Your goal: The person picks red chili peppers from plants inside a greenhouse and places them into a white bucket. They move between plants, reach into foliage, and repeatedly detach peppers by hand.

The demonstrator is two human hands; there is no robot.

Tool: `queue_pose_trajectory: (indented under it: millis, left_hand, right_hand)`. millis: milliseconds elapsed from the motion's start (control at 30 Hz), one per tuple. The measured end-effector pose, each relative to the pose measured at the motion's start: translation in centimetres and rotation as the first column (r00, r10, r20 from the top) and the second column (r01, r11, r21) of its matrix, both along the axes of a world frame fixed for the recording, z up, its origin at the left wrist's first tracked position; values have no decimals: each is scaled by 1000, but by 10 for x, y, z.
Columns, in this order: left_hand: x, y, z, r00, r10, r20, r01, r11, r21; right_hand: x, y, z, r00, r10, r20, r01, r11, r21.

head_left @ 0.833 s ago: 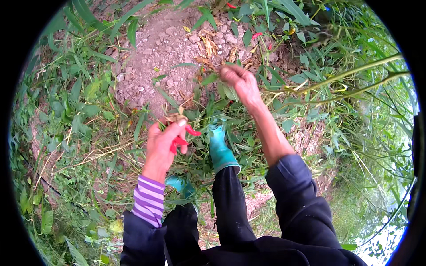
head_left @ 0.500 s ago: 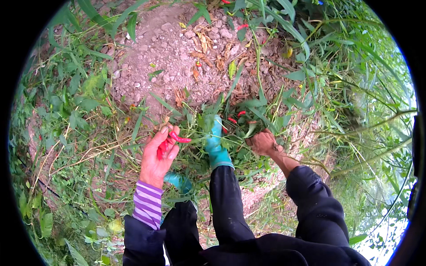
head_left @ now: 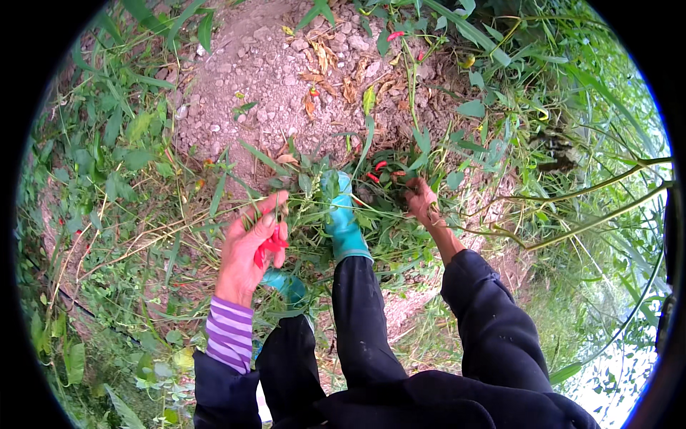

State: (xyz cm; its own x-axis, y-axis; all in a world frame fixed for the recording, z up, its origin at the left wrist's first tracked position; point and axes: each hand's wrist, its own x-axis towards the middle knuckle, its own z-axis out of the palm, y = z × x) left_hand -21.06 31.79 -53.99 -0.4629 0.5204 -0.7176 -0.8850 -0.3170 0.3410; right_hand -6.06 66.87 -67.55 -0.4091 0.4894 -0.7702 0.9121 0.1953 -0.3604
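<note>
My left hand (head_left: 246, 247), below a striped purple cuff, is closed around several red chili peppers (head_left: 274, 244); their tips stick out between thumb and fingers. To the right, my right hand (head_left: 423, 204) reaches into the low green leaves with its fingers curled. Leaves partly cover those fingertips, so whatever they grip is hidden. Just left of it, a red chili (head_left: 380, 165) and another red chili (head_left: 373, 177) hang among the foliage, apart from the hand.
Between my hands stands a teal boot (head_left: 343, 218), and the other teal boot (head_left: 287, 286) is behind it. Pinkish, stony soil (head_left: 250, 86) lies ahead. Long bare stems (head_left: 600, 186) cross at the right. More red chilies (head_left: 395, 36) show at the top.
My left hand has drawn its fingers in, and the chili that stuck out sideways now sits closer with the others. The right hand has shifted slightly farther forward in the leaves.
</note>
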Motion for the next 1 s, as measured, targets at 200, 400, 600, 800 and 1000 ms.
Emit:
queue_pose_trajectory:
  millis: [200,400,600,800,1000]
  left_hand:
    - [26,-22,4,994,40,100,-27,992,-122]
    - [52,-43,3,997,-56,48,55,998,29]
    - [64,-70,59,997,-55,-57,54,998,-24]
    - [65,-104,121,995,53,-89,-59,995,-77]
    - [75,-145,161,980,-57,-190,44,997,-71]
  right_hand:
    - [-46,-1,-28,818,558,139,-550,687,475]
    - [-8,27,-63,597,581,553,-770,609,190]
    - [-3,-9,34,771,637,31,-598,705,383]
    - [3,-33,84,767,622,-160,-449,697,559]
    - [-13,-45,161,843,496,-209,-320,774,546]
